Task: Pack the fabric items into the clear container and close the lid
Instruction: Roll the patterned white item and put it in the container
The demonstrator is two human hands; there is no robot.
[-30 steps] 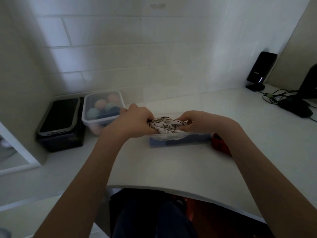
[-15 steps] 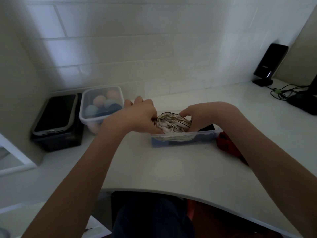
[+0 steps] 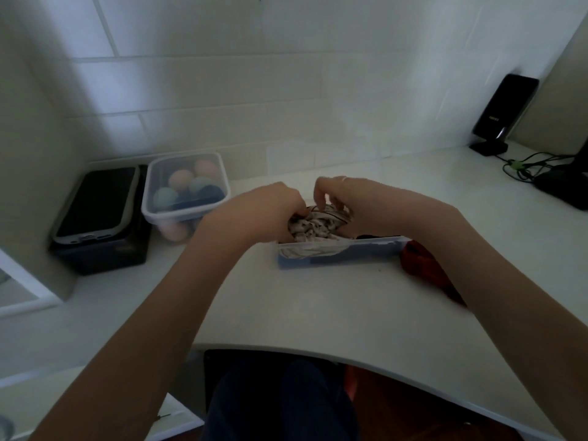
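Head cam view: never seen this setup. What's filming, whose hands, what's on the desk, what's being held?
There is no robot here. A person wears a wide-angle camera on the head, looking down at their own two bare hands, so the arms enter from the bottom of the picture.

The left hand and the right hand both press a bunched patterned cloth down into a shallow clear container on the white desk. Some blue fabric already shows through its wall. No lid is on it yet.

A red item, partly hidden by the right arm, lies just right of the container. At the back left stands a lidded tub of coloured balls beside a black box. Far right are a black stand and cables.
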